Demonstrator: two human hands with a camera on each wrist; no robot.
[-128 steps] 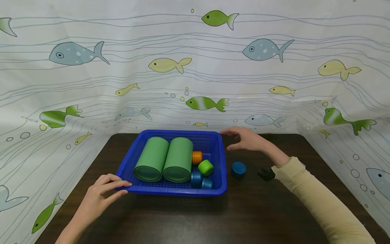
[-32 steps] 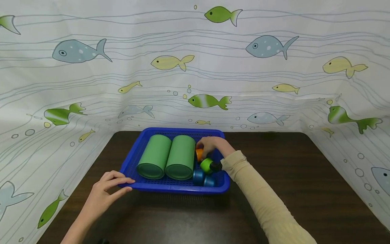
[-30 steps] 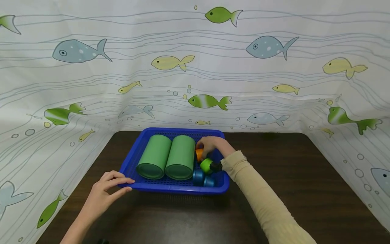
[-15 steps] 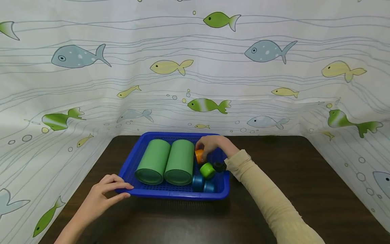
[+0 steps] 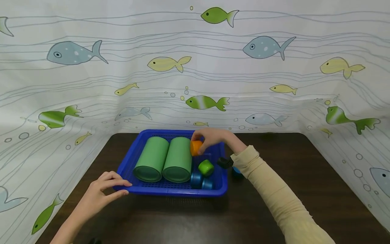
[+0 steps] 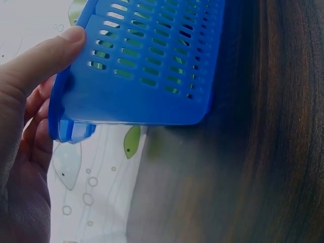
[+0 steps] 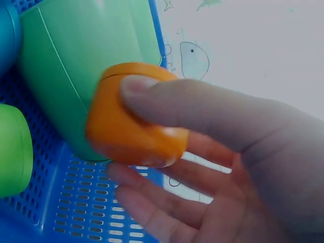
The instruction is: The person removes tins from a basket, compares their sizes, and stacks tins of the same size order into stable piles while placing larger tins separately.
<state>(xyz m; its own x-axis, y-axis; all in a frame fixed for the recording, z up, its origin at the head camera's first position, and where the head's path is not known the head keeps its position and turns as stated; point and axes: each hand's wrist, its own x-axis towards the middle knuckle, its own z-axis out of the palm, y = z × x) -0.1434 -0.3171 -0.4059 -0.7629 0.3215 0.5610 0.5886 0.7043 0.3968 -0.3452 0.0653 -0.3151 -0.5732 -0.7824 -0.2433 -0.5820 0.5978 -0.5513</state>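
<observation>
My right hand (image 5: 211, 138) pinches a small orange round container (image 7: 134, 119) between thumb and fingers, raised over the right side of the blue basket (image 5: 170, 191). In the right wrist view the thumb (image 7: 152, 98) lies across its side, and the other fingers are partly hidden behind it. At the basket's near left corner, my left hand (image 5: 102, 189) grips the rim, thumb on one side and fingers on the other in the left wrist view. Two large green cylinders (image 5: 151, 159) lie side by side in the basket. A lime-green piece (image 5: 206, 167) and two blue ones (image 5: 196, 179) sit right of them.
Outside the basket on the right, another blue piece (image 5: 237, 172) stands on the dark wooden table (image 5: 289, 176), partly hidden by the right forearm. A white sheet with printed fish (image 5: 170, 81) rises behind the table and along both sides.
My right hand reached from beside the basket to the orange container, took hold of it, and has now lifted it from the basket floor. My left hand stays at the rim.
</observation>
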